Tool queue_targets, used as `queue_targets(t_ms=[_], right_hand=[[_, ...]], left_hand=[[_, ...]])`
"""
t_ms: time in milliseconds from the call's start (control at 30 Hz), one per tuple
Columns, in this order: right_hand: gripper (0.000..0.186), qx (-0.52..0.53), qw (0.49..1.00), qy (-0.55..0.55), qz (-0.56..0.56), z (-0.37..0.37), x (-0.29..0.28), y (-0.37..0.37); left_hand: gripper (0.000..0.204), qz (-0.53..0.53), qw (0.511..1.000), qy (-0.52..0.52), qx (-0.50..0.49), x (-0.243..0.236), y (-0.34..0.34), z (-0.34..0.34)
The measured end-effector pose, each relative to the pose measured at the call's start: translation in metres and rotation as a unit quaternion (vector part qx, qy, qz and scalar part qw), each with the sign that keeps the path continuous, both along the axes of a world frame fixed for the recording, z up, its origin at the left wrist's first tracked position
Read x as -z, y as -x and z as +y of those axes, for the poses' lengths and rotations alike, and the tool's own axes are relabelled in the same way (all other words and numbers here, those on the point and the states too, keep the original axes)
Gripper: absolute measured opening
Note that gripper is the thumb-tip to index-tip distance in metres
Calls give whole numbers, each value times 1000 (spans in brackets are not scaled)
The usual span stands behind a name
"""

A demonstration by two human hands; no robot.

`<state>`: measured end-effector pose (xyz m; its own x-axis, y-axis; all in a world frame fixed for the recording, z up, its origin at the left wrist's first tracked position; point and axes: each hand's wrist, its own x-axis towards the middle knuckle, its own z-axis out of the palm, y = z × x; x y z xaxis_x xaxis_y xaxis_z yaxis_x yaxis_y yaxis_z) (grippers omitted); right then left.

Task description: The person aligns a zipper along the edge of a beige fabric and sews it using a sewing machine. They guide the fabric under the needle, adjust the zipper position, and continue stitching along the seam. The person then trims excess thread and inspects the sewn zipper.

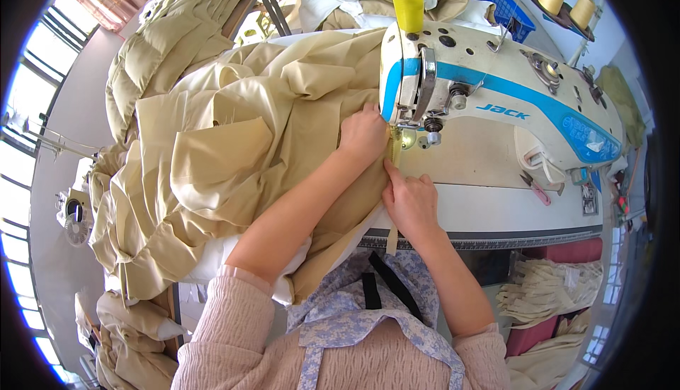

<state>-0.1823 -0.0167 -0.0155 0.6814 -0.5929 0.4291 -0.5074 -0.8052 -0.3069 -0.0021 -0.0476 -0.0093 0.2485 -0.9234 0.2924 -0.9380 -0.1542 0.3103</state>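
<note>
The zipper tape (pixel 394 150), its long axis running near to far, lies just right of the left hand (pixel 363 135) — fingers curled — and at the outstretched fingertip of the nearer right hand (pixel 412 202), though whether either pinches it, I cannot tell.

The bare left hand (pixel 364 136) rested on crumpled tan cloth (pixel 297 131), a white-and-blue sewing machine (pixel 489 71) at its two o'clock, the bare right hand (pixel 413 202) at five o'clock.
</note>
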Motion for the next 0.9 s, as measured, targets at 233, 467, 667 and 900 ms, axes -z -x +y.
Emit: queue_targets(t_ms=[233, 467, 667, 900], right_hand=[[46, -2, 1000, 0, 6, 1, -1, 0], [46, 7, 999, -12, 30, 2, 0, -1], [49, 3, 1000, 3, 9, 1, 1, 0], [54, -4, 999, -21, 37, 0, -1, 0]], left_hand=[[13, -8, 997, 70, 13, 0, -7, -12], [21, 41, 999, -4, 5, -15, -1, 16], [20, -49, 998, -43, 7, -16, 8, 12], [21, -30, 997, 40, -50, 3, 17, 5]])
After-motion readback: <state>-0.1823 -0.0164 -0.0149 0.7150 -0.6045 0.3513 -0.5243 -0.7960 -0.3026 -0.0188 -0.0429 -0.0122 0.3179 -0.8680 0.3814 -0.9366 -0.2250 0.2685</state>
